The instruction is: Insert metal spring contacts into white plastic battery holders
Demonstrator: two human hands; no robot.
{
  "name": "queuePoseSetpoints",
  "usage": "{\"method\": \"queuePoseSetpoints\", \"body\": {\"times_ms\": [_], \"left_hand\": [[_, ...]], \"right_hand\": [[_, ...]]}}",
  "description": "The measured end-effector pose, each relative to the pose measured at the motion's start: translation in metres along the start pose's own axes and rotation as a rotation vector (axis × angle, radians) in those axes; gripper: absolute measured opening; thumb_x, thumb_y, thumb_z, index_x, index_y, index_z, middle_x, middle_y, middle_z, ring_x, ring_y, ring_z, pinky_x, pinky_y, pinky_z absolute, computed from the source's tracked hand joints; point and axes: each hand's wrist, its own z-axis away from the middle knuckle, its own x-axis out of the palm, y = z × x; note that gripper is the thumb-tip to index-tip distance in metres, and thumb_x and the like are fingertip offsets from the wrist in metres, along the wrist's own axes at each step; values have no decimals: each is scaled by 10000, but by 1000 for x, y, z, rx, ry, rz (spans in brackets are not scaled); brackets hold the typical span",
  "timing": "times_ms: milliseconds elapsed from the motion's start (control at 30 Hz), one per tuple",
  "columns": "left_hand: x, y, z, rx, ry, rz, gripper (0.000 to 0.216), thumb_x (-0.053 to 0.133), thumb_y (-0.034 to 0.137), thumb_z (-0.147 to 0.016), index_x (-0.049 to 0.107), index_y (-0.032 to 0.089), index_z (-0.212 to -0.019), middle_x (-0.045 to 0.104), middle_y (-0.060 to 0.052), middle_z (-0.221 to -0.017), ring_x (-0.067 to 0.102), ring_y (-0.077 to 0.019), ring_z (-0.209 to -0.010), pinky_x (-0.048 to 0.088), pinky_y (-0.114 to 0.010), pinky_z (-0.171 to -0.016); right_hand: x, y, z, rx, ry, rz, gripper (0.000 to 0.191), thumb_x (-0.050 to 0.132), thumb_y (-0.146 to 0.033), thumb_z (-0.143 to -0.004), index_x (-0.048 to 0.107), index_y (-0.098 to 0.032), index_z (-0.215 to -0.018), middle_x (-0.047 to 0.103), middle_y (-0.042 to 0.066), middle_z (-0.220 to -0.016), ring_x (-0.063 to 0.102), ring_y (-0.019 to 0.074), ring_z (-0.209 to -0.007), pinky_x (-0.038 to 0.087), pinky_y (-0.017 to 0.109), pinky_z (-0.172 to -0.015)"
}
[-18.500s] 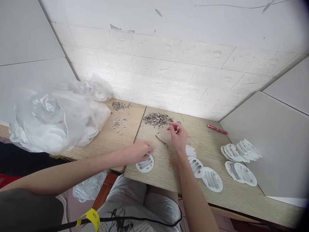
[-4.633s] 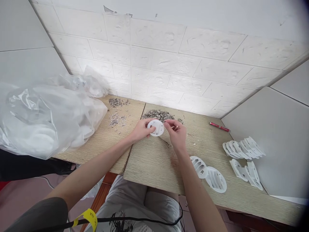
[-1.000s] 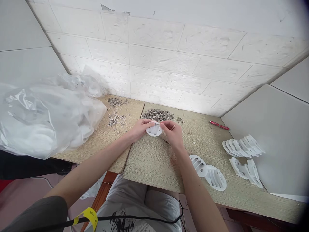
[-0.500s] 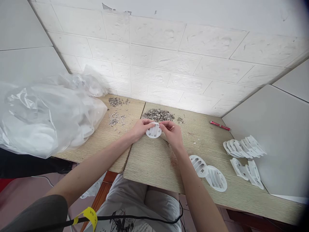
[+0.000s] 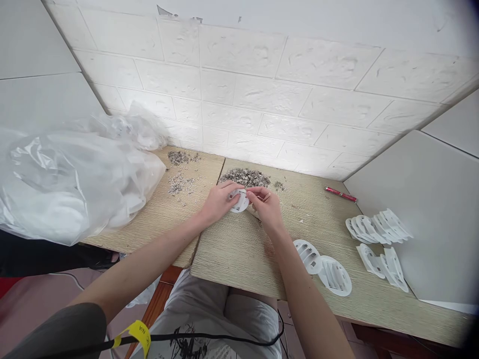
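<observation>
White brick-patterned wall (image 5: 243, 94) stood behind a pale wooden table (image 5: 232, 254) in the head camera's view. At the clock's centre, before the wearer, was a round white disc (image 5: 241, 205) with slots. The left hand (image 5: 220, 202) grasped it from 9 o'clock, thumb across its face. The right hand (image 5: 267, 207) pinched its rim near 2 o'clock; anything small between those fingertips was hidden. Just beyond, at 12, lay a metal pile (image 5: 245, 176); at 9, a plastic bag (image 5: 86, 184); at 3, a red pen (image 5: 341, 194); at 4, two loose discs (image 5: 336, 275). Good handling here probably meant a firm, level left hold and gentle, square fingertip pressure, since thin plastic might flex.
</observation>
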Motion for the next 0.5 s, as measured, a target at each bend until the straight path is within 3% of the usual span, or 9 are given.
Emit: {"method": "queuePoseSetpoints", "body": {"times_ms": [167,300,500], "left_hand": [[1,0,3,44,38,-39,197,535,213,-862,682,200,-992,687,-70,-1064,638,-153,-948,494,-288,-842],[1,0,3,21,33,-56,138,546,232,-853,680,203,-867,693,-68,-1042,644,-155,-930,494,-289,-833],[-1,1,2,30,29,-106,123,539,166,-811,634,197,-882,664,-58,-961,610,-152,-874,470,-270,-783]], "right_hand": [[2,1,0,53,-15,-89,295,717,-429,-676,659,-175,-813,588,-6,-631,462,93,-524,356,229,-465],[4,3,-1,104,-27,-170,365,764,-465,-605,665,-177,-807,636,19,-683,534,121,-577,421,252,-506],[6,6,-1,135,-49,-229,387,783,-465,-571,661,-187,-810,658,23,-722,576,142,-627,480,293,-594]]}}
